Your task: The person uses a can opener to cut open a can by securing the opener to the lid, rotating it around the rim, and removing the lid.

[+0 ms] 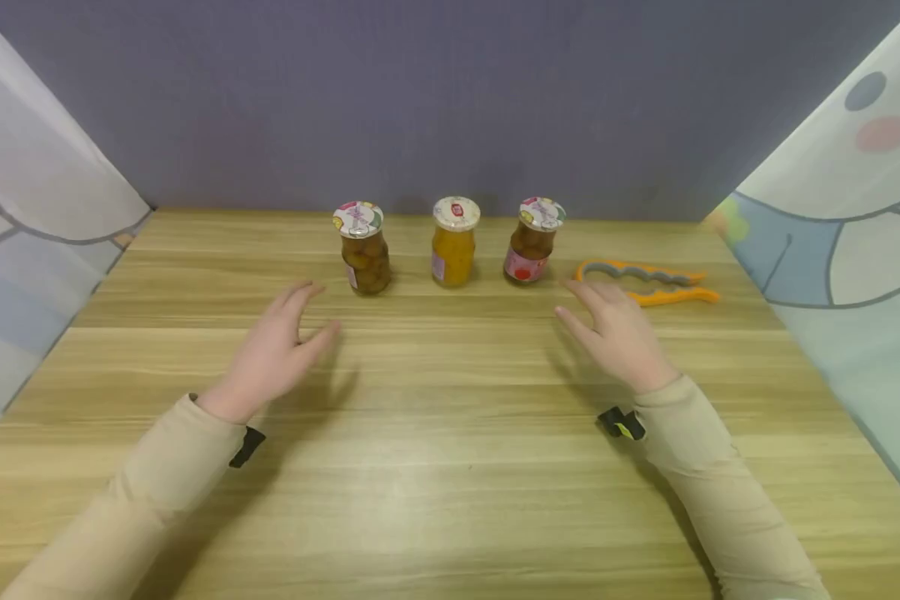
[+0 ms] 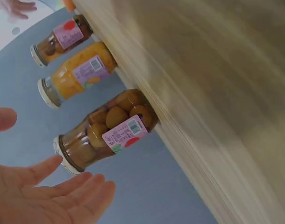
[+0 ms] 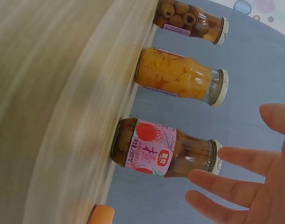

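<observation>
Three lidded glass jars stand in a row towards the back of the wooden table. The left jar holds brown round fruit, the middle jar yellow pieces, and the right jar brown fruit behind a pink label. My left hand hovers in front of the left jar, fingers spread and holding nothing. On the other side my right hand reaches forward with loose, spread fingers, also holding nothing. It partly covers an orange jar opener with grey toothed inner edges.
A grey-purple wall rises behind the jars at the table's back edge. Patterned panels flank the table on both sides. Black wrist straps show at the sleeves.
</observation>
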A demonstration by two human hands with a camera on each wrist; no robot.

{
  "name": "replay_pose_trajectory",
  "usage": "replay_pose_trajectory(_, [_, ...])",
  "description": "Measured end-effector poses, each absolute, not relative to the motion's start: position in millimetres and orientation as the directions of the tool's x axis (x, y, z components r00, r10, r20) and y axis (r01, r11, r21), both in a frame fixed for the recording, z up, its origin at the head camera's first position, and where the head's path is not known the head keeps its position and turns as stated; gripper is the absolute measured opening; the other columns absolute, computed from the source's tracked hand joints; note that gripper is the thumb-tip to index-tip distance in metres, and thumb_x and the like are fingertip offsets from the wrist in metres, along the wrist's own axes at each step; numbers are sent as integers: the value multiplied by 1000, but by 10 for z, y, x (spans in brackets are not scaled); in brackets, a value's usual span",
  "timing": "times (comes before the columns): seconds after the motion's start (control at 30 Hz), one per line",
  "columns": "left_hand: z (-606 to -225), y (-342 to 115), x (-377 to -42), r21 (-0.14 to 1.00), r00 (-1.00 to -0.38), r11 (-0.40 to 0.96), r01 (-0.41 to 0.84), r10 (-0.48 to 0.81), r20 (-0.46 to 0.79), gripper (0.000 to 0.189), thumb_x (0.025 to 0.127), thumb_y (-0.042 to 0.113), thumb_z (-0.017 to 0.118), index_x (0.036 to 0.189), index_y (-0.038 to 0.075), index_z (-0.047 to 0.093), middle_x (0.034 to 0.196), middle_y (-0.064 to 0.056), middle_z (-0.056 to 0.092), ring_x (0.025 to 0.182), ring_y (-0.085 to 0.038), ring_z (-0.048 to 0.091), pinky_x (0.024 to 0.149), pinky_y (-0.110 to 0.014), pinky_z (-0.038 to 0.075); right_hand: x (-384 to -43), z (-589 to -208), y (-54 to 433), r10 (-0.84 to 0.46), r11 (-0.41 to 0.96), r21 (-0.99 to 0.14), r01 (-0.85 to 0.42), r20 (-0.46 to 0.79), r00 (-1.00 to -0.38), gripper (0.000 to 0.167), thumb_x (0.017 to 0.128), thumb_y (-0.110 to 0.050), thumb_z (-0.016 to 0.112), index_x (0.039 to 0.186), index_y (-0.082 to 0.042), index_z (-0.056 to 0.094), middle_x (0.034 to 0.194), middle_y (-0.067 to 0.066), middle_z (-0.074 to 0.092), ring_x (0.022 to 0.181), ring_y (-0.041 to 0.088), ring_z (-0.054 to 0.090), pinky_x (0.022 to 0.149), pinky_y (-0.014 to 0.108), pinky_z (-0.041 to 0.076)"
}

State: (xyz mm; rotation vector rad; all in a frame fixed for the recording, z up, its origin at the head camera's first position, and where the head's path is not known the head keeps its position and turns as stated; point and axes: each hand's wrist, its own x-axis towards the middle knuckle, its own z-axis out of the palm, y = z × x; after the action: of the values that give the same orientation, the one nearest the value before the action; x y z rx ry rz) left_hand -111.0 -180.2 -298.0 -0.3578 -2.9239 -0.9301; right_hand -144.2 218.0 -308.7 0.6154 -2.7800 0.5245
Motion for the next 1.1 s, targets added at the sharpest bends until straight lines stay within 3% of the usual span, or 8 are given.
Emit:
replay_pose_trajectory(0.13, [-2917,-1803,-1269,661,-984,730,172,161,79,63,96,27,50,145,-5,25,147,-30,29,134,-47,29,108,-61,26,-1443,-3101,2187,-362,838,-311,-448,297,-883,47,98,-31,50,132,1,51,130,25,54,121,44,46,103,57,34])
replay_pose_trajectory(0.37, [-2803,-1759,-1594,807,-996,590,44,85,-8,76,95,35,52,150,3,11,157,-19,14,141,-41,18,112,-56,22,-1459,-3119,2177,-365,846,-313,-432,251,-896,49,98,-33,48,132,1,50,131,26,53,122,45,46,103,58,33])
replay_pose_trajectory(0.7, [-2858,-1648,-2015,862,-995,497,-99,-32,-96,92,89,37,62,151,5,2,157,-19,9,143,-35,16,116,-49,19,-1462,-3123,2178,-363,845,-316,-432,254,-896,47,98,-32,48,131,1,51,130,25,54,121,45,46,103,59,34])
replay_pose_trajectory(0.9, [-2936,-1609,-2190,876,-987,460,-146,-15,-157,101,84,38,70,151,9,1,158,-17,9,144,-33,14,117,-48,18,-1457,-3116,2186,-363,840,-331,-431,249,-898,46,98,-32,48,132,1,51,130,25,54,122,45,46,103,59,34])
replay_pose_trajectory(1.1, [-3023,-1575,-2293,873,-985,468,-138,26,-169,101,82,33,72,151,5,4,156,-18,16,142,-34,20,116,-47,21,-1450,-3115,2198,-367,840,-332,-430,237,-900,47,99,-33,47,133,-1,50,131,24,54,122,44,46,104,58,34])
